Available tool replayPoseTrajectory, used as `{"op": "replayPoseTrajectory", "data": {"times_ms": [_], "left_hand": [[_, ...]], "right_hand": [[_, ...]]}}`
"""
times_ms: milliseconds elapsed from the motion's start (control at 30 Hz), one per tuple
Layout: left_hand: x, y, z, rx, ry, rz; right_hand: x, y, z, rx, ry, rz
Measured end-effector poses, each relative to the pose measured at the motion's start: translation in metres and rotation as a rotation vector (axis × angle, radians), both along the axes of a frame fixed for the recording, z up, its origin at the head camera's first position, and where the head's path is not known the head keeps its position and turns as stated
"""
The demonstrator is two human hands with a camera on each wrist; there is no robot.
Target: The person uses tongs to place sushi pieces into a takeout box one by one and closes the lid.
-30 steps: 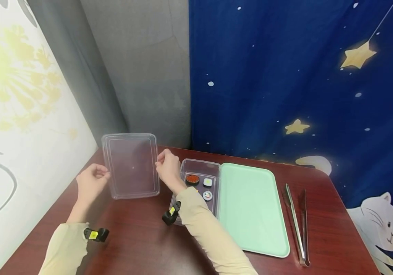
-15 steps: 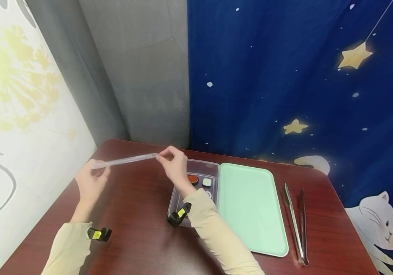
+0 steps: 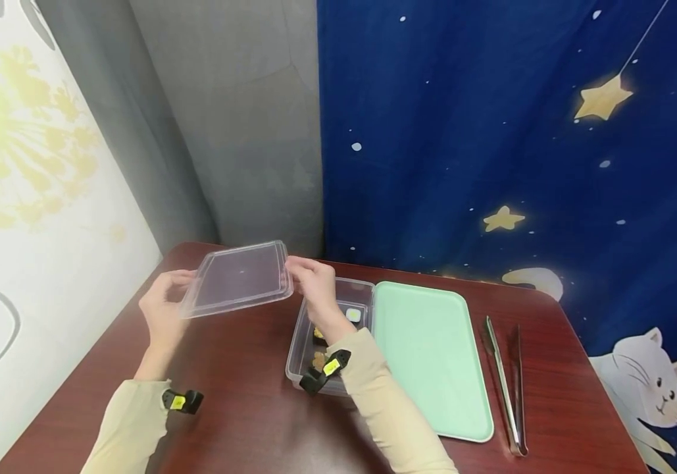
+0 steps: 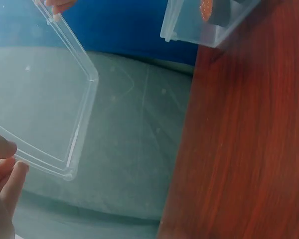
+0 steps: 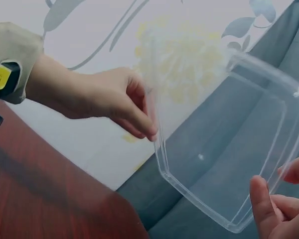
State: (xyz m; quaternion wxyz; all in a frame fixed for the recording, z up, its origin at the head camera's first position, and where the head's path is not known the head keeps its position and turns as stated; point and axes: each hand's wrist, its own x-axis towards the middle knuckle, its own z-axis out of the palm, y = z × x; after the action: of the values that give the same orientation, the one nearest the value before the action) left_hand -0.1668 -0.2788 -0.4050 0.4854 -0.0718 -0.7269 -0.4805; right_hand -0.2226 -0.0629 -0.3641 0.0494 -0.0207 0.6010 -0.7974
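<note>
A clear plastic lid [image 3: 242, 273] is held tilted above the table's left part. My left hand [image 3: 165, 306] pinches its left edge between thumb and fingers; the right wrist view shows this left hand [image 5: 107, 97] on the lid's rim. At the opposite edge my right hand [image 3: 317, 289] pinches the lid, its fingertips [image 5: 261, 196] showing at the rim. Below and behind my right forearm stands a clear plastic container [image 3: 298, 355] with several sushi pieces, among them a white-topped one [image 3: 352, 315] and a brown-topped one [image 3: 318, 360]. My forearm hides part of them.
Against the container's right side lies a pale green tray [image 3: 433, 362]. Metal tongs [image 3: 502, 388] rest right of the tray. The dark red wooden table [image 3: 243, 395] ends at curtains [image 3: 243, 131] behind and a patterned white wall [image 3: 36, 230] on the left.
The lid has turned from facing me upright, through edge-on, to a flatter tilt. Both hands have shifted slightly right with it, each keeping its pinch.
</note>
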Motion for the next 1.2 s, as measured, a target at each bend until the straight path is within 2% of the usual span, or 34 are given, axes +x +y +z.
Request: {"op": "replayPoseTrajectory", "data": {"times_ms": [100,233,300,467,667,833,1033,1133,1200], "left_hand": [[0.001,0.009,0.006,0.129,-0.057,-0.086],[0.000,0.019,0.015,0.275,-0.159,-0.147],[-0.001,0.025,0.019,0.301,-0.207,-0.166],[-0.007,0.034,0.022,0.244,-0.287,-0.241],[-0.020,0.042,0.014,0.199,-0.390,-0.384],[-0.027,0.057,0.011,0.124,-0.382,-0.470],[-0.022,0.080,0.019,0.042,-0.368,-0.512],[-0.016,0.088,0.024,-0.010,-0.373,-0.497],[-0.014,0.091,0.022,-0.029,-0.370,-0.497]], "right_hand": [[0.001,0.007,0.002,-0.023,-0.012,0.023],[0.003,0.020,0.005,-0.012,0.006,0.022],[0.004,0.027,0.006,-0.007,0.016,0.010],[0.003,0.045,0.009,-0.030,0.040,-0.033],[0.003,0.068,0.009,-0.004,0.083,-0.097],[0.003,0.088,0.005,0.025,0.097,-0.133],[0.008,0.109,-0.006,0.082,0.076,-0.172],[0.011,0.116,-0.013,0.111,0.064,-0.176],[0.013,0.120,-0.018,0.125,0.063,-0.173]]}}
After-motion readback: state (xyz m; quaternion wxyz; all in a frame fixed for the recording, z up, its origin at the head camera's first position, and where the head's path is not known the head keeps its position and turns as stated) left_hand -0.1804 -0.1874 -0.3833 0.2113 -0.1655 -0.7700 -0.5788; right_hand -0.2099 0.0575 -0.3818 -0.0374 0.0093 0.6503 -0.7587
